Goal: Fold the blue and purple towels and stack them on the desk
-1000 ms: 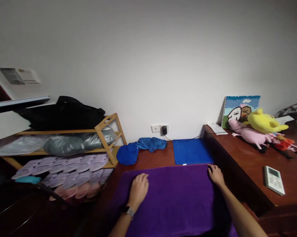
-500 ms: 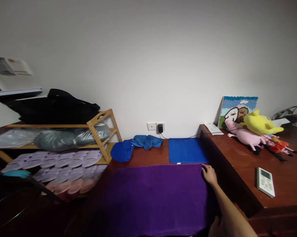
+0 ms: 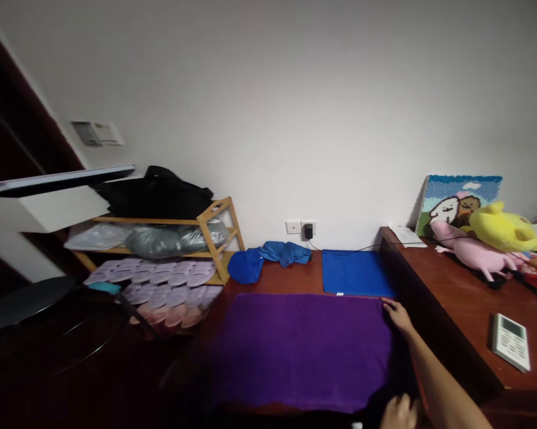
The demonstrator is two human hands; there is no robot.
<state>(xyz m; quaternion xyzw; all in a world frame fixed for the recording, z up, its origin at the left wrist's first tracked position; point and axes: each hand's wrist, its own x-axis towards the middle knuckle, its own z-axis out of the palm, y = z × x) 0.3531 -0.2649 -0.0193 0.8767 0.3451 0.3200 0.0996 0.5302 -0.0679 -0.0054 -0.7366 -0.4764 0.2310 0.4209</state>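
Note:
A purple towel (image 3: 304,345) lies spread flat on the reddish-brown wooden surface, its near side in dark shadow. My right hand (image 3: 397,316) reaches to its far right corner, fingertips closed on the edge there. Lower down, at the bottom of the view, my left hand (image 3: 400,412) is curled near the towel's shadowed near right part; what its fingers hold is hidden. Just beyond the purple towel lies a flat blue towel (image 3: 357,273) with a small white tag. A round blue cloth piece (image 3: 245,266) and a crumpled blue cloth (image 3: 286,253) lie farther left.
A raised wooden cabinet top (image 3: 469,310) on the right carries a white remote (image 3: 511,342), plush toys (image 3: 474,253) and a picture (image 3: 460,199). To the left stands a wooden rack (image 3: 221,238) with slippers (image 3: 165,271). A black plug (image 3: 308,231) trails a cable rightward.
The view has swung left and drawn back a little, so things sit farther right. My right hand remains at the towel's far right corner. More of my left hand shows.

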